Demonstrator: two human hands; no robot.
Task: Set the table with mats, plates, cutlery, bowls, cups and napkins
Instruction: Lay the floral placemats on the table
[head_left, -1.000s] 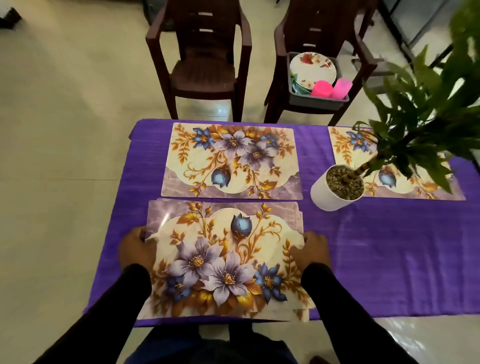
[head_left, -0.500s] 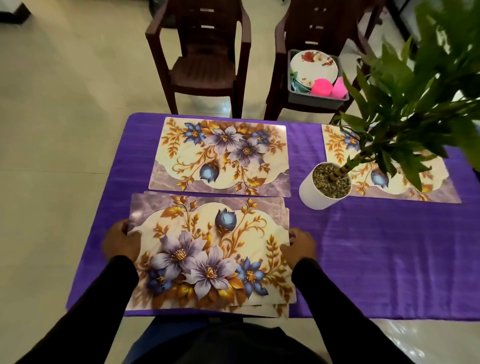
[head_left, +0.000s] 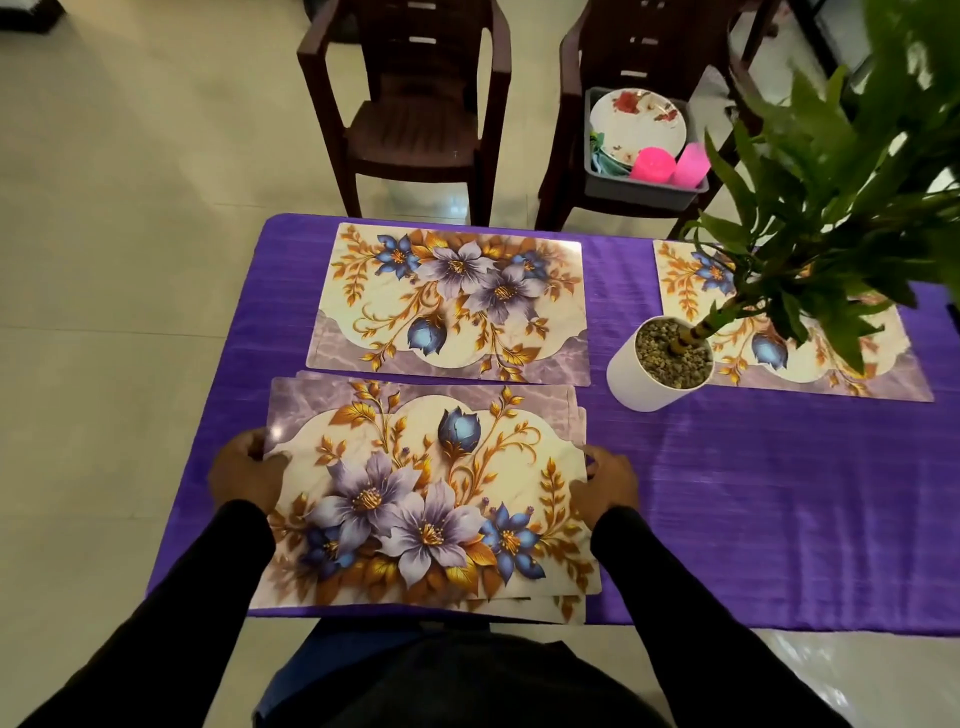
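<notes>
Pale floor tiles are surrounding a worktop (head_left: 779, 519) draped in a purple cloth, seen from the head camera. At six o'clock a loose stack of floral rectangular placemats (head_left: 426, 499) is lying at the near edge, lower sheets peeking out at five o'clock. The left hand (head_left: 248, 477) is gripping the stack's nine o'clock edge, thumb on top; the right hand (head_left: 605, 483) is resting curled against the three o'clock edge, and I cannot tell how firmly it is holding. Two mats are already lying flat: one (head_left: 452, 301) at twelve o'clock, another (head_left: 779, 322) at two o'clock, partly under a white potted plant (head_left: 657, 364). A grey tub (head_left: 644, 192) with flowered plates and pink cups is sitting on the dark brown plastic chair (head_left: 597, 156) at one o'clock.

Peeling only the top sheet probably works best: pressing the stack down with one hand, lifting a corner with the other, then carrying it clear of the plant.
</notes>
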